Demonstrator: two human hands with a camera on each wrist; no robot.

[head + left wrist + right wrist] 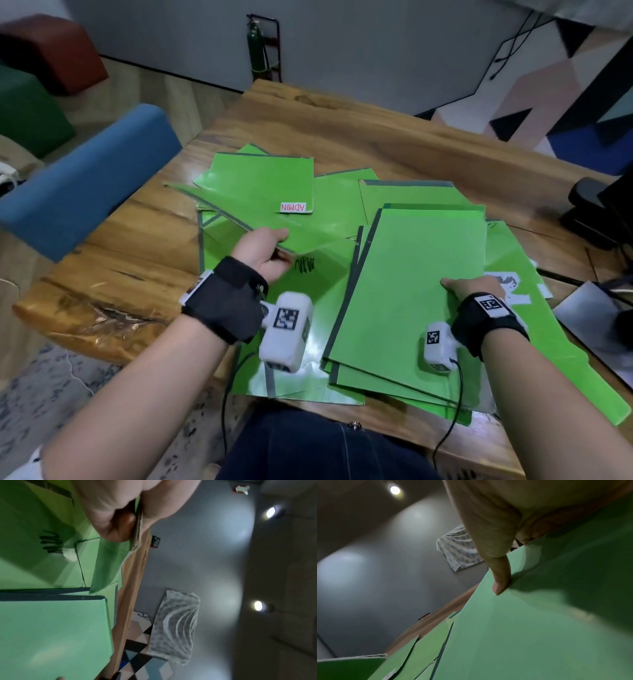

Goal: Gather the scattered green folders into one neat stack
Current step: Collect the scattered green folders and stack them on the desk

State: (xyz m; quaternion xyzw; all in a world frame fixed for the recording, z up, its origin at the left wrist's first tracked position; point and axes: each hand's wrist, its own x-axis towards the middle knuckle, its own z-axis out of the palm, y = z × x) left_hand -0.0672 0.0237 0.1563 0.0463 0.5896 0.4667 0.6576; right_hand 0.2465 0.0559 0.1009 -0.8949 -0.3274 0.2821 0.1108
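Head view: right hand fingers hidden under folder stack.

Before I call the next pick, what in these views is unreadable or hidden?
- Folder count in the started stack: head view, the top folder covers the rest.
- Right hand fingers: head view, hidden past the stack's edge; right wrist shows only the thumb.
- Left hand grip on the lifted folder: left wrist view is blurred.
- Black scribble: illegible, partly covered.
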